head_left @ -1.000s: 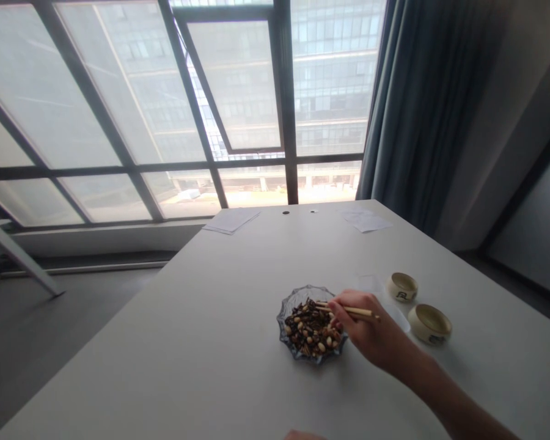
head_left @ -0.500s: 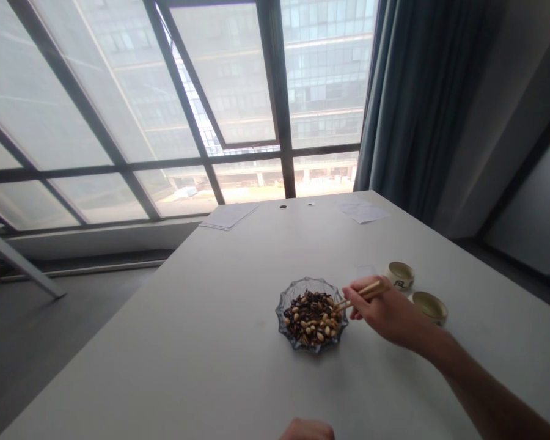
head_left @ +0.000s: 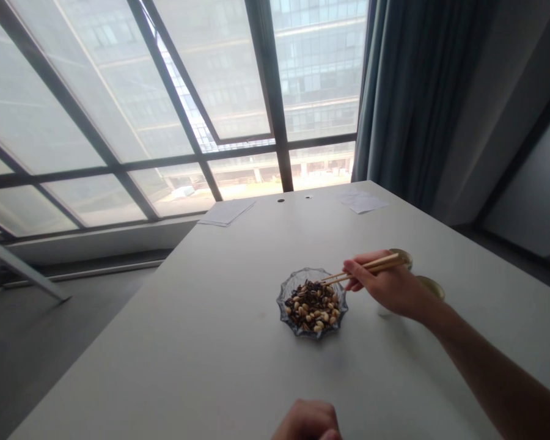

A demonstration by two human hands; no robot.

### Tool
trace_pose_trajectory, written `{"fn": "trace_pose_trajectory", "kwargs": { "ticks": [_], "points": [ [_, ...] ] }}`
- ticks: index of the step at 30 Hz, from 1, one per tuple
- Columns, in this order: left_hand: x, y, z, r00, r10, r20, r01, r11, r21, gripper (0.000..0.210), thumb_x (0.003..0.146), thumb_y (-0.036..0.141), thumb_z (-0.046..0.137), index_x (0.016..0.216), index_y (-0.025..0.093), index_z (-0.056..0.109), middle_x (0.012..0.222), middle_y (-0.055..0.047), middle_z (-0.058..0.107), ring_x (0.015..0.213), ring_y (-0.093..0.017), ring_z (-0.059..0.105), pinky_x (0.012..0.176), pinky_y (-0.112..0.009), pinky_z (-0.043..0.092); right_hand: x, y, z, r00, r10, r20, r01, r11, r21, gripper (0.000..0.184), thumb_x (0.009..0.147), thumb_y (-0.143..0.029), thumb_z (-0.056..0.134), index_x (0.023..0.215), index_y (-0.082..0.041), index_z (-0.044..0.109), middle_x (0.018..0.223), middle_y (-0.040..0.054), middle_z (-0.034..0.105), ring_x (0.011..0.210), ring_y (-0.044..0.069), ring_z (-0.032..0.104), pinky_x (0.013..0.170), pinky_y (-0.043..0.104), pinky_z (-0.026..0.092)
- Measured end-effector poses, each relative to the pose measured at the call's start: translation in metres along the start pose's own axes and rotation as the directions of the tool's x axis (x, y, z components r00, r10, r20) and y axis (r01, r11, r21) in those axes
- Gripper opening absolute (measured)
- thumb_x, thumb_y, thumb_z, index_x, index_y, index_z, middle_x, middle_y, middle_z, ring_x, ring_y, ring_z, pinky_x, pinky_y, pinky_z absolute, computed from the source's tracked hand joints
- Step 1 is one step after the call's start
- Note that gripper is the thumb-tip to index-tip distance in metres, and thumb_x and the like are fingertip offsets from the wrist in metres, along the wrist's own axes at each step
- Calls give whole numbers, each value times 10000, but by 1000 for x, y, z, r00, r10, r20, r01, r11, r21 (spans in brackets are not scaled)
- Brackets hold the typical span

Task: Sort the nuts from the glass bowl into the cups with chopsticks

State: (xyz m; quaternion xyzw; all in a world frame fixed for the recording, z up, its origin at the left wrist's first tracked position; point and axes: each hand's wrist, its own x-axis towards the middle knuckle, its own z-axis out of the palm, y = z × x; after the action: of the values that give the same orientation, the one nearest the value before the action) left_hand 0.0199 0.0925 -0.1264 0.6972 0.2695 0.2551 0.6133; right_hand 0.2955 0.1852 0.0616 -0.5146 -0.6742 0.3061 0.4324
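A scalloped clear glass bowl (head_left: pixel 288 324) holds a mix of dark seeds and pale-shelled nuts (head_left: pixel 314 305). My right hand (head_left: pixel 380 278) is closed around a pair of wooden chopsticks (head_left: pixel 376 266), just right of the bowl. Their tips reach over the far right part of the bowl, at the edge of the heap; whether anything is pinched between them is too small to tell. Near the bottom edge my left hand (head_left: pixel 308 418) is curled into a fist, partly cut off by the frame, with nothing seen in it.
Behind my right hand stand two small cups, a far one (head_left: pixel 403 258) and a nearer one (head_left: pixel 433 287), both partly covered. Paper sheets lie at the far left (head_left: pixel 227 212) and far right (head_left: pixel 362 201) of the white table (head_left: pixel 201 330). Windows rise beyond.
The chopstick tips have moved from the heap's right side toward its far edge and lie flatter. My right hand now covers more of the cups. More of my left fist shows.
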Motion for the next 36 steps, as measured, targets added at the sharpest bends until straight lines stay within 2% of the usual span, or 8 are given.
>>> {"fn": "trace_pose_trajectory", "kwargs": {
  "ticks": [3, 6, 9, 13, 18, 24, 28, 36],
  "points": [
    [-1, 5, 1, 997, 76, 15, -77, 996, 42, 721, 1003, 793, 476, 766, 150, 701, 689, -48, 524, 678, -146, 521, 644, -240, 392, 0, 0, -2, 1000, 20, 18, -20, 1000, -6, 376, 974, -504, 663, 783, -193, 752, 751, 67, 811, 711, 270, 816, 595, 293, 633],
    [1, 13, 3, 991, 129, 26, -130, 990, 49, 711, 1056, 719, 452, 754, 128, 708, 674, -39, 512, 641, -120, 498, 633, -234, 369, -2, -4, -3, 994, 36, 99, -30, 998, -61, 364, 988, -485, 647, 783, -202, 747, 720, 52, 801, 713, 260, 813, 624, 294, 637],
    [5, 21, 4, 987, 154, 39, -155, 987, 32, 707, 1072, 684, 454, 735, 118, 710, 662, -44, 519, 626, -112, 495, 611, -233, 350, -7, -11, -5, 982, 68, 174, -66, 998, -17, 370, 1000, -494, 631, 821, -196, 760, 727, 52, 803, 704, 253, 808, 633, 303, 639],
    [8, 29, 5, 985, 164, 46, -164, 986, 9, 728, 1068, 694, 452, 719, 114, 723, 641, -49, 522, 612, -113, 490, 594, -236, 341, -13, -17, -2, 951, 107, 289, -135, 988, 80, 343, 964, -493, 699, 871, -171, 770, 766, 68, 813, 708, 257, 808, 615, 307, 637],
    [8, 33, 4, 985, 166, 38, -166, 986, -3, 728, 1068, 692, 456, 718, 111, 723, 635, -43, 507, 605, -111, 478, 591, -236, 338, -13, -19, 10, 903, 151, 403, -198, 977, 76, 374, 954, -506, 719, 864, -146, 767, 756, 82, 811, 725, 247, 806, 656, 305, 645],
    [8, 31, 3, 987, 159, 29, -159, 987, -14, 720, 1064, 688, 466, 710, 110, 706, 627, -39, 502, 603, -107, 479, 591, -227, 345, -5, -14, -1, 957, 145, 252, -177, 978, 110, 435, 949, -570, 704, 887, -144, 769, 768, 90, 818, 741, 260, 823, 677, 322, 675],
    [8, 30, 3, 988, 153, 22, -152, 988, -16, 719, 1064, 689, 466, 705, 111, 700, 632, -39, 499, 608, -108, 478, 587, -230, 333, -3, -13, -13, 971, 169, 172, -186, 979, 85, 494, 912, -629, 723, 862, -138, 757, 746, 103, 812, 701, 267, 820, 642, 318, 679],
    [8, 33, 1, 990, 134, 31, -134, 991, -11, 724, 1059, 698, 467, 714, 112, 714, 639, -46, 514, 612, -113, 488, 589, -235, 340, -8, -13, -4, 938, 197, 286, -227, 971, 75, 439, 939, -587, 710, 878, -155, 754, 751, 84, 813, 699, 260, 816, 616, 316, 668]
  ]
}}
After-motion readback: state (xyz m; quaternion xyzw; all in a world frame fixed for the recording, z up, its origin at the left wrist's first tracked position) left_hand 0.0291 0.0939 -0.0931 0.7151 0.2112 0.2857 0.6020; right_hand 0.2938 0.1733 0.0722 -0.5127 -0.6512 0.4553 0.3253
